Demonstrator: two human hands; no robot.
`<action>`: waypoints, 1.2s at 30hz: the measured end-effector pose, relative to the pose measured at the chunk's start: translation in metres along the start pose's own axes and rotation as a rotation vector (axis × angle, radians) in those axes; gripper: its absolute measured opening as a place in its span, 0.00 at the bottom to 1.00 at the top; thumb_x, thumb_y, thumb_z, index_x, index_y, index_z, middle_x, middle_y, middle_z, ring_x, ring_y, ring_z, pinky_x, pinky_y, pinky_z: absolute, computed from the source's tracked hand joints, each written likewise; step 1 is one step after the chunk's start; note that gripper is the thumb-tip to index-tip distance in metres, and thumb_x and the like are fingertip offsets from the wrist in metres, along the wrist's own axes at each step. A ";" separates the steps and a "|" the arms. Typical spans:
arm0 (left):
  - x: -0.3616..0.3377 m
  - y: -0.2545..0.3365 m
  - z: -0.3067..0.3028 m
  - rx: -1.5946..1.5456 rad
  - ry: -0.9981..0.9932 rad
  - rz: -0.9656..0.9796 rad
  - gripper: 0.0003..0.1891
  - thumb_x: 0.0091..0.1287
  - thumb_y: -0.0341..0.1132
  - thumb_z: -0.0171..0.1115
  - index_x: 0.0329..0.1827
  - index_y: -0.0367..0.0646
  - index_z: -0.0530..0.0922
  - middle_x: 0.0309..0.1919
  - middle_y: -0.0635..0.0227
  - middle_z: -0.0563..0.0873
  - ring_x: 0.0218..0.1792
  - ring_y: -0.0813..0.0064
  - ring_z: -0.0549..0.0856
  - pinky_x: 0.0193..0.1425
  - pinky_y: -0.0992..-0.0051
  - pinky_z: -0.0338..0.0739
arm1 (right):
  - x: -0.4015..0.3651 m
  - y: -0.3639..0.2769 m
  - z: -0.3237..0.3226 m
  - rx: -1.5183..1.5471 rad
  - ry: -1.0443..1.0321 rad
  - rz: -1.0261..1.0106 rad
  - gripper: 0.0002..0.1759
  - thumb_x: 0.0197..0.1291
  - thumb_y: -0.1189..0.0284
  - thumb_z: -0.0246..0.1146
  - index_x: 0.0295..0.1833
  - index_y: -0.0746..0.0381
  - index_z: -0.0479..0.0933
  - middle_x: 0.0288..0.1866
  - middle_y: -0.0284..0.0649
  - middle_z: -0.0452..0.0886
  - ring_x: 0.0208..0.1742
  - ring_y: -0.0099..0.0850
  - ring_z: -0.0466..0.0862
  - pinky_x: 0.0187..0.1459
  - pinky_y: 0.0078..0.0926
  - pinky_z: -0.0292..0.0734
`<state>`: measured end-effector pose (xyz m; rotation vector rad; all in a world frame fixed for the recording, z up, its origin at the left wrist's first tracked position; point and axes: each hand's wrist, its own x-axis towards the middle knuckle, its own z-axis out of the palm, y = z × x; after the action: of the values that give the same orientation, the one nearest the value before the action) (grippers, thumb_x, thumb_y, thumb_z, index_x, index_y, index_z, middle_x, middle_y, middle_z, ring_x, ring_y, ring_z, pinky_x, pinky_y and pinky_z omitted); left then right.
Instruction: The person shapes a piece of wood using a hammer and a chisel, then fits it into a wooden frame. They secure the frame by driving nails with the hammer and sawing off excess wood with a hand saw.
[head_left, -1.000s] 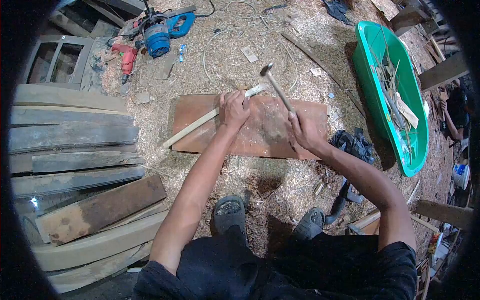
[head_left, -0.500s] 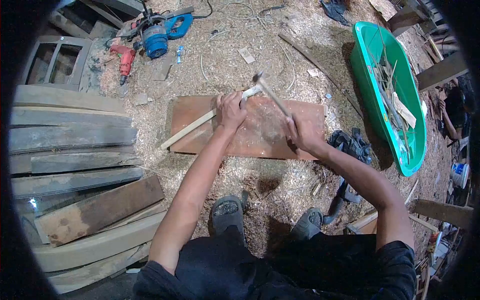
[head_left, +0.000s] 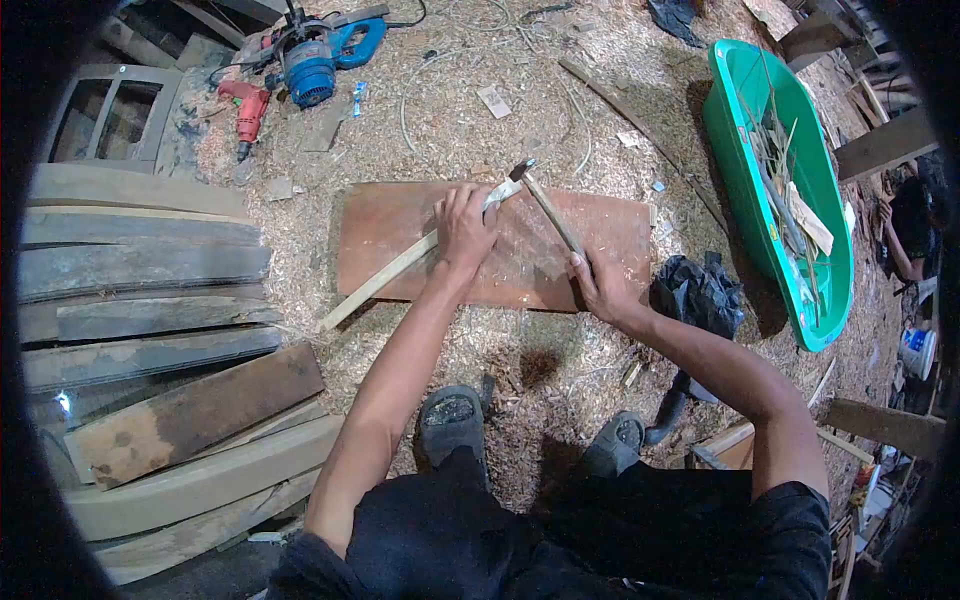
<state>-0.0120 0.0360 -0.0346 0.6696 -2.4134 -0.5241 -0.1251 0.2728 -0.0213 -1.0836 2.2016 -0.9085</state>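
Note:
My left hand [head_left: 466, 228] is closed around a narrow pale wooden strip [head_left: 385, 280], which lies slantwise across a reddish-brown board [head_left: 550, 270] on the ground. The strip's lower left end sticks out past the board's edge. Something greyish shows beside my left fingers near the strip's upper end; I cannot make out what it is. My right hand [head_left: 603, 285] grips the wooden handle of a hammer [head_left: 552, 216] near its lower end. The hammer's dark metal head is at the strip's upper right end, seemingly touching it.
Wood shavings cover the ground. Timber planks [head_left: 150, 270] lie on the left. A red drill [head_left: 247, 115] and a blue power tool [head_left: 310, 75] lie at the upper left. On the right is a green tub [head_left: 715, 125] with wood scraps, near a black plastic bag [head_left: 700, 292].
The hammer head has come down from just above the strip's upper end onto it. My left hand keeps its hold, and the view has shifted slightly.

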 end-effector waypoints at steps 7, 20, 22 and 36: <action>0.014 -0.012 0.013 0.045 -0.023 -0.013 0.12 0.63 0.35 0.67 0.48 0.43 0.83 0.45 0.61 0.82 0.49 0.55 0.79 0.54 0.57 0.70 | 0.012 -0.004 0.000 0.077 -0.039 0.057 0.21 0.78 0.56 0.48 0.50 0.65 0.70 0.36 0.66 0.78 0.40 0.68 0.79 0.42 0.59 0.71; 0.006 -0.012 0.019 0.051 0.025 0.027 0.12 0.66 0.33 0.65 0.50 0.40 0.83 0.43 0.58 0.81 0.47 0.54 0.80 0.51 0.58 0.74 | 0.020 -0.001 0.002 -0.024 -0.043 0.079 0.22 0.77 0.55 0.48 0.49 0.66 0.70 0.37 0.69 0.78 0.43 0.71 0.77 0.43 0.62 0.70; 0.008 -0.015 0.020 0.075 0.009 0.040 0.12 0.66 0.34 0.65 0.49 0.40 0.84 0.43 0.59 0.81 0.47 0.54 0.80 0.51 0.58 0.74 | 0.021 -0.001 0.003 -0.006 -0.026 0.075 0.22 0.77 0.55 0.48 0.48 0.66 0.70 0.38 0.69 0.78 0.42 0.70 0.77 0.43 0.62 0.70; 0.005 -0.021 0.026 0.076 0.030 0.057 0.11 0.65 0.36 0.66 0.47 0.40 0.85 0.42 0.63 0.80 0.47 0.59 0.79 0.51 0.58 0.72 | 0.021 -0.021 -0.008 -0.061 -0.017 -0.019 0.18 0.77 0.59 0.49 0.47 0.66 0.68 0.29 0.67 0.77 0.35 0.70 0.78 0.36 0.61 0.69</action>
<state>-0.0249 0.0218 -0.0627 0.6343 -2.4265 -0.3976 -0.1324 0.2484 -0.0032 -1.1384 2.2213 -0.8418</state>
